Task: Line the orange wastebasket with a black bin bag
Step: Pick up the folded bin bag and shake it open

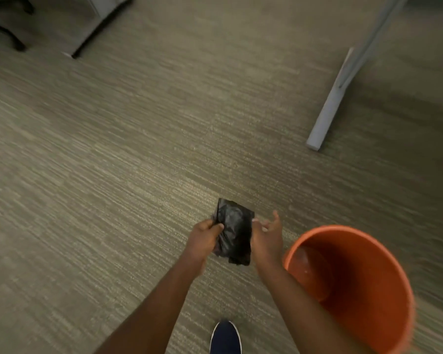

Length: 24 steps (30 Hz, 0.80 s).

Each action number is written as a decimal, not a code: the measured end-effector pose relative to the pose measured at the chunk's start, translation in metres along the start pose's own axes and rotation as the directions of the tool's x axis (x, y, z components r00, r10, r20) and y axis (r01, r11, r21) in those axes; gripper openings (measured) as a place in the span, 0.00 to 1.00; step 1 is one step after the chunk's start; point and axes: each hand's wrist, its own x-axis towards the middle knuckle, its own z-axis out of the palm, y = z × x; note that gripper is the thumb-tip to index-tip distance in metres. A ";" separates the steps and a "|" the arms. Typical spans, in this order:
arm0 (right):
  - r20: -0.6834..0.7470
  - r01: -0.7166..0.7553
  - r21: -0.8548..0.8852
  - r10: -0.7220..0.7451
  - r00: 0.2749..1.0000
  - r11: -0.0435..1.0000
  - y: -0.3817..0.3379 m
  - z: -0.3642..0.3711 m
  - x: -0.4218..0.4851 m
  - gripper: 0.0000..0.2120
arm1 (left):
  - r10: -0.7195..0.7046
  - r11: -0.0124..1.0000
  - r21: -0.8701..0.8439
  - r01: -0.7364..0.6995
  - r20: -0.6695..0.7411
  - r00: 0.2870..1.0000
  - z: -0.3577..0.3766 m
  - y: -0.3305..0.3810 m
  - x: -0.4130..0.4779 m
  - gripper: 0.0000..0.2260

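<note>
While folded, black bin bag (pixel 234 232) w/ edges blurred, opening unclear.

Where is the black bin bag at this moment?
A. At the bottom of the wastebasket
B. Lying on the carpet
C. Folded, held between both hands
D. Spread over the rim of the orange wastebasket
C: the black bin bag is a folded wad between the left hand and right hand, beside the unlined orange wastebasket.

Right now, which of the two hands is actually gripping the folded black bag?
The left hand: its thumb and fingers are closed on the black bin bag's left edge. The right hand is spread open, touching only the right edge.
</note>
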 end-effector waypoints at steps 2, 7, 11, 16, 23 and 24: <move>0.053 0.137 -0.077 -0.134 0.990 0.988 -0.032 -0.031 -0.035 0.32 | 0.040 0.998 -0.057 -0.041 -0.004 0.999 0.004 0.030 -0.041 0.07; 0.365 0.362 -0.261 -0.256 0.895 0.895 -0.109 -0.103 -0.113 0.18 | 0.139 0.986 -0.096 -0.134 0.050 0.989 0.027 0.113 -0.139 0.06; 0.314 0.401 -0.324 -0.303 0.900 0.857 -0.159 -0.154 -0.149 0.13 | 0.191 0.973 -0.154 -0.172 0.115 0.975 0.044 0.164 -0.202 0.05; 0.171 0.414 -0.199 -0.384 0.907 0.888 -0.214 -0.225 -0.205 0.18 | 0.233 0.968 -0.124 -0.220 0.110 0.966 0.057 0.225 -0.281 0.03; -0.011 0.348 -0.037 -0.349 0.937 0.937 -0.258 -0.310 -0.252 0.10 | 0.411 0.897 0.170 -0.409 0.024 0.911 0.045 0.284 -0.354 0.03; -0.029 0.362 -0.033 -0.363 0.932 0.932 -0.263 -0.321 -0.258 0.09 | 0.472 0.849 0.258 -0.461 0.020 0.881 0.044 0.292 -0.364 0.06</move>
